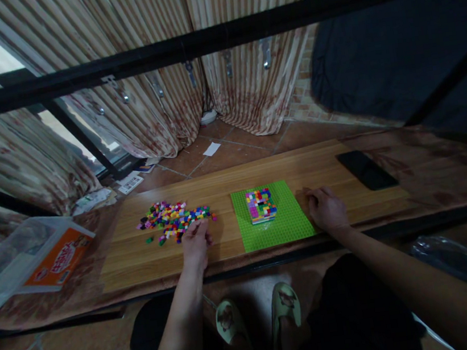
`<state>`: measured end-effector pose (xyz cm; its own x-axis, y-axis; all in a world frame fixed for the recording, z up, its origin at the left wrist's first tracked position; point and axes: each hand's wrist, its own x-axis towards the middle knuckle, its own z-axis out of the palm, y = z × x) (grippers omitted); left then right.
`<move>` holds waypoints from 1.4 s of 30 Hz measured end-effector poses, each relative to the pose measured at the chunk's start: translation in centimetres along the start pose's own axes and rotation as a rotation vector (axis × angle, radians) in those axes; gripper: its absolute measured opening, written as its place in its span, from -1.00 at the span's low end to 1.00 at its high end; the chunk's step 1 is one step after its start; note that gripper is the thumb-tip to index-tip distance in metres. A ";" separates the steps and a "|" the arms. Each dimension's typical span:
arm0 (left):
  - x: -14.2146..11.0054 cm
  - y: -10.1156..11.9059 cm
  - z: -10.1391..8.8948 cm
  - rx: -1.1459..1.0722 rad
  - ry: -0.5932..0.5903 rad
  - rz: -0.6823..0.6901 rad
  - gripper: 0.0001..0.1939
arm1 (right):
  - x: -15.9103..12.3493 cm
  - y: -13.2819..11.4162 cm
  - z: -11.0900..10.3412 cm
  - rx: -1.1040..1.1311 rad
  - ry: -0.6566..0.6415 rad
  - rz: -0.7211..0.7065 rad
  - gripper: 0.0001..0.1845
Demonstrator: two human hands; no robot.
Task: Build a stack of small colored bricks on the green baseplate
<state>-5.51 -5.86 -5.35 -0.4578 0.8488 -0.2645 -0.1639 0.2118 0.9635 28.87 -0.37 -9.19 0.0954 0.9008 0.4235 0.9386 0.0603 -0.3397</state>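
Forearms [182,322], nearest in the head view, lead to a left hand [195,240] bent at loose bricks [170,218] and a right hand [328,209] curled beside the green board [295,221] carrying the brick block [261,204], any grip impossible to tell; brick-picking seems in hand, calling for a precise pinch.

Home, seemingly – striped curtains [244,96], tiled floor [248,141], slippers [288,305].

black phone [366,170]: lying flat | striped curtains [243,90]: hanging | white paper [212,149]: on tiled floor [188,159]
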 end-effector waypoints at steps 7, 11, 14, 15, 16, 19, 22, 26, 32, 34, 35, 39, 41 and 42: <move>1.3 -0.3 0.3 0.835 0.051 0.385 -0.78 | 0.0 0.1 0.0 -0.015 0.005 -0.021 -0.71; 1.5 -0.2 0.6 0.978 0.090 0.399 -0.73 | 0.1 0.3 0.2 -0.025 0.006 -0.021 -0.69; 2.0 -0.4 0.3 0.929 0.115 0.413 -0.70 | 0.1 0.3 0.2 -0.013 -0.006 -0.026 -0.69; 2.2 -0.5 0.1 0.896 0.114 0.413 -0.71 | 0.0 0.3 0.2 -0.008 -0.004 -0.027 -0.69; 2.4 -0.6 -0.1 0.857 0.107 0.413 -0.72 | 0.0 0.3 0.2 -0.004 -0.001 -0.029 -0.69; 2.9 -0.9 -0.7 0.692 0.058 0.386 -0.79 | 0.0 0.2 0.1 -0.008 0.009 -0.026 -0.69; 2.7 -0.8 -0.7 0.432 -0.025 0.300 -0.81 | 0.0 0.1 0.1 -0.017 0.006 -0.013 -0.69; 1.3 0.2 0.0 0.147 -0.126 0.216 -0.74 | 0.0 0.1 0.1 -0.004 -0.003 -0.018 -0.70; -1.3 2.5 1.9 -0.005 -0.304 0.177 -0.70 | 0.1 0.0 0.2 0.005 -0.010 -0.023 -0.74; -1.8 3.1 2.6 -0.022 -0.349 0.181 -0.70 | 0.1 -0.1 0.1 0.011 -0.014 -0.022 -0.73; -2.0 3.3 2.9 -0.031 -0.368 0.183 -0.70 | 0.1 -0.1 0.1 0.012 -0.013 -0.018 -0.73; -2.2 3.6 3.9 0.003 -0.406 0.193 -0.67 | 0.1 -0.3 0.0 0.011 -0.010 -0.008 -0.74; -2.0 3.6 4.3 0.047 -0.386 0.208 -0.63 | 0.1 -0.3 0.0 0.008 -0.017 -0.010 -0.74; -1.8 3.6 4.4 0.069 -0.369 0.219 -0.61 | 0.1 -0.3 0.0 0.006 -0.020 -0.007 -0.75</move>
<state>-1.38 -4.53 -1.24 -0.1301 0.9910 -0.0325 -0.0328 0.0285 0.9991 28.61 -0.27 -9.03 0.0820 0.9090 0.4088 0.9374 0.0690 -0.3414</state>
